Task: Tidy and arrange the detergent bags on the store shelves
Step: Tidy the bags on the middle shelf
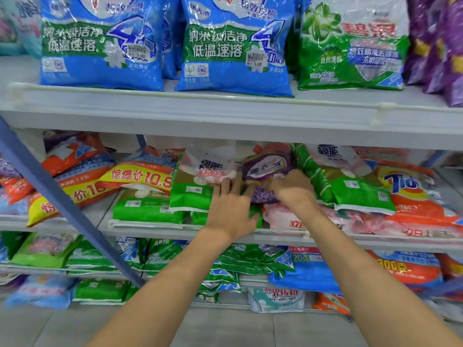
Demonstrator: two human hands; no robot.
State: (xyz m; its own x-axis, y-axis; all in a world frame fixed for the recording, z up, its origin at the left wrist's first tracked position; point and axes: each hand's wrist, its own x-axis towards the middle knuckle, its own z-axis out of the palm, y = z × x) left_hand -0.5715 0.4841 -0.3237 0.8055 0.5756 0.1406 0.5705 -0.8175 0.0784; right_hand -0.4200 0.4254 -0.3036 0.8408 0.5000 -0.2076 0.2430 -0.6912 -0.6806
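Purple film, glossy and crinkled, lies under both hands. The purple bag (268,167) is a small, soft pouch of powder. I judge it light enough for one hand, limp rather than stiff, and slick on its face. It would likely sag or slide if pinched by a corner, so the safer hold is across its full lower half, with the palm under the weight of the powder. The right hand (293,190) has its fingers curled down onto the lower middle of this pouch, knuckles toward the camera, and seems to grasp it. How far the fingertips wrap behind it is hidden. The left hand (231,205), just beside it, is flat, with the fingers straight and spread. The fingertips rest where the pouch's left edge meets the green-and-pink bag (200,181), pressing rather than holding. The pouch stands propped at the fingertips of both hands, wedged between that bag on the left hand's side and a tilted green bag (350,194) just beyond the right hand. Under the right wrist lie flat pink bags (288,217), and below the left palm runs the white shelf lip (175,227). Farther out past the right hand is an orange bag (411,194). Well above both hands, on the next shelf up, blue bags (100,46) stand upright in a row.
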